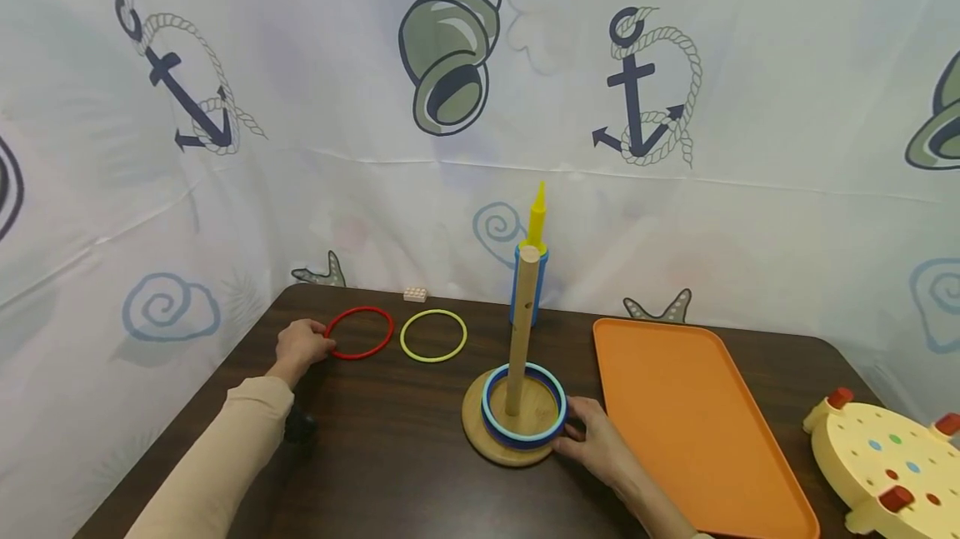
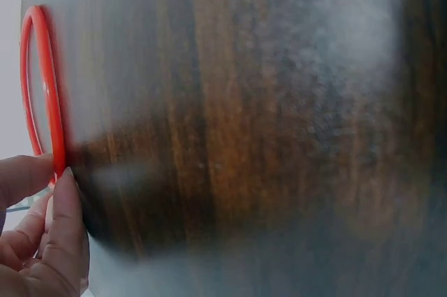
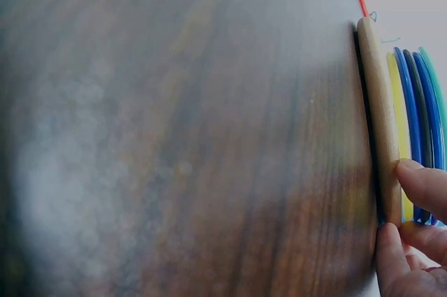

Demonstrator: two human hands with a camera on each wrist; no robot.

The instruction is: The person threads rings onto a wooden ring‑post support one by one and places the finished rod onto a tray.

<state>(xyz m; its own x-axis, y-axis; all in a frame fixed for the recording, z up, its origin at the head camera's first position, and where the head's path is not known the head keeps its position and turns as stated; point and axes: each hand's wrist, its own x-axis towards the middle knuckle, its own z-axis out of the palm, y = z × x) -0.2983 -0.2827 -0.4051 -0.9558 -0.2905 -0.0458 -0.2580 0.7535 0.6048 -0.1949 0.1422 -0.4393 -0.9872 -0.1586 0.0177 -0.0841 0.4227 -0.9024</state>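
Observation:
My left hand (image 1: 302, 349) pinches the near left edge of a thin red ring (image 1: 390, 326) at the table's left. In the left wrist view, thumb and index finger meet on that red ring (image 2: 49, 87). A similar yellow ring (image 1: 433, 359) lies beside it. My right hand (image 1: 600, 447) holds the right edge of a ring toss stand's round wooden base (image 1: 474, 426), its thumb against the upper edge. Around the stand's upright peg (image 1: 522, 314) sits a stack of rings (image 3: 412, 101), yellow, blue, dark and light green.
An orange tray (image 1: 675, 406) lies to the right, with a cream pegged board (image 1: 885, 456) beyond it. Behind the stand is a blue and yellow pump-like object (image 1: 537, 222). A small pale brick (image 1: 415, 294) sits near the table's (image 1: 375, 456) back edge, by the printed curtain (image 1: 360, 214).

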